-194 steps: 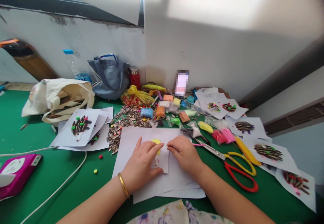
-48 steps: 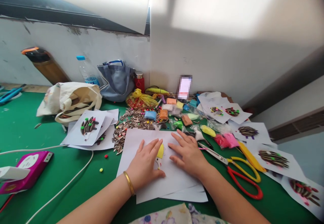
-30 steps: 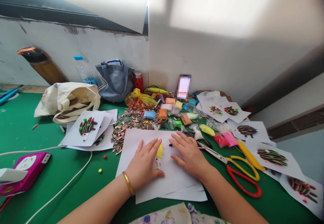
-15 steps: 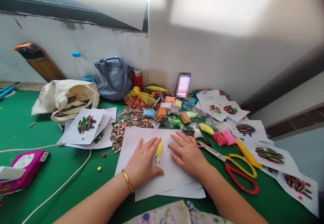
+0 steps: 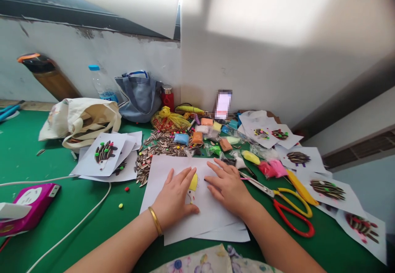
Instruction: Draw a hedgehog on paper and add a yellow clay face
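Observation:
Both hands rest on a white sheet of paper (image 5: 157,182) lying over other sheets. My left hand (image 5: 175,190), with a gold bangle at the wrist, lies with its fingers spread and partly covers a small drawing with a yellow top (image 5: 194,182). Just right of the drawing, my right hand (image 5: 226,184) is spread on the paper, nothing gripped. Under it, a thin pink stick (image 5: 245,178) pokes out on the right side. A heap of striped sunflower seeds (image 5: 160,141) lies behind the paper.
Scissors (image 5: 277,197) lie open at the right, near a yellow cutter (image 5: 302,188). Seed-decorated sheets (image 5: 336,186) line the right edge; more sheets (image 5: 89,157) lie left. Clay packs (image 5: 197,137), a cloth bag (image 5: 89,116), a phone (image 5: 223,104), a magenta power strip (image 5: 31,207) and a cable (image 5: 89,213) surround the paper.

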